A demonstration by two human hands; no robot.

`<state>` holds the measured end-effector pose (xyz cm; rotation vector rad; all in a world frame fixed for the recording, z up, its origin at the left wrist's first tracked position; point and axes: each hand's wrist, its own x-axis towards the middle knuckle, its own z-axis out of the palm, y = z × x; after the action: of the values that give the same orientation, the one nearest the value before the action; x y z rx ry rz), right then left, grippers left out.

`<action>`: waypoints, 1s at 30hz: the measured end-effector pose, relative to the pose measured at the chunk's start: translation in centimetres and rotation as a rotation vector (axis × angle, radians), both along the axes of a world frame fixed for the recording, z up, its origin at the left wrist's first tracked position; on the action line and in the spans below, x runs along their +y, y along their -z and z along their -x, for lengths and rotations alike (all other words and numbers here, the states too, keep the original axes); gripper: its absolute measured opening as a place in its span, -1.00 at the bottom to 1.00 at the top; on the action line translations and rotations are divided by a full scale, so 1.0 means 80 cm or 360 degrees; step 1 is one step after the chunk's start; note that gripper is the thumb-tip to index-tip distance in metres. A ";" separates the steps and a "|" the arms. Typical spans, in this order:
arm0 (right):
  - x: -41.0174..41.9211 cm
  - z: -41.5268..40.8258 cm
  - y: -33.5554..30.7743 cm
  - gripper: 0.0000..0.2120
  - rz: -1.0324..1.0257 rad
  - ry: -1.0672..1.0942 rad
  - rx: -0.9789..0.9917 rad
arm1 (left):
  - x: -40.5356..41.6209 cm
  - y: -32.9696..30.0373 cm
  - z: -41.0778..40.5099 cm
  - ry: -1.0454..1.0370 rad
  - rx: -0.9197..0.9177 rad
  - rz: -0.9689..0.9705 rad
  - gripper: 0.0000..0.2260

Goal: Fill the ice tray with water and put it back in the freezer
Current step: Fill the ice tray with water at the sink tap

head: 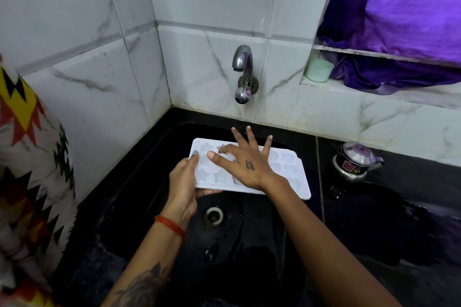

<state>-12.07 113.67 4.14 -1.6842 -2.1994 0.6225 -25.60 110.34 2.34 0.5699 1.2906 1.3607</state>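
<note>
A white ice tray (287, 169) with star- and heart-shaped moulds is held level over the black sink (139, 177). My left hand (184, 179) grips the tray's left end, thumb on top and fingers underneath. Spread flat with its fingers apart, my right hand (245, 159) lies on the middle of the tray and hides several moulds. The steel tap (243, 67) sticks out of the tiled wall above the tray; no water runs from it. I cannot tell whether the moulds hold water.
The sink's drain (213, 215) lies below the tray. A small steel kettle (355, 159) stands on the black counter to the right. A pale green cup (318, 70) and purple cloth (399, 32) sit on the window ledge. A patterned cloth (27, 169) hangs at left.
</note>
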 end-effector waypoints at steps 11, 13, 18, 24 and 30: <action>-0.001 -0.003 0.015 -0.22 -0.0548 -0.0118 -0.0497 | 0.000 0.003 -0.001 0.0012 0.0008 -0.0016 -0.80; -0.002 -0.003 0.016 -0.27 -0.0523 -0.0095 -0.0356 | -0.001 0.004 -0.001 0.0021 0.0013 -0.0024 -0.81; -0.004 0.006 0.014 -0.33 -0.0482 -0.0078 -0.0083 | 0.000 0.004 -0.001 0.0011 -0.0001 -0.0023 -0.82; 0.002 0.019 0.010 -0.25 -0.0440 -0.0207 -0.0217 | 0.000 0.006 -0.001 0.0029 0.0023 -0.0025 -0.79; 0.005 0.026 0.008 -0.43 -0.0285 -0.0220 -0.0293 | -0.001 0.007 -0.004 0.0049 0.0042 -0.0033 -0.78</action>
<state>-14.16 114.03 3.48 -1.5637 -2.4342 0.3009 -25.32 110.29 1.75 0.6215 1.2857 1.3465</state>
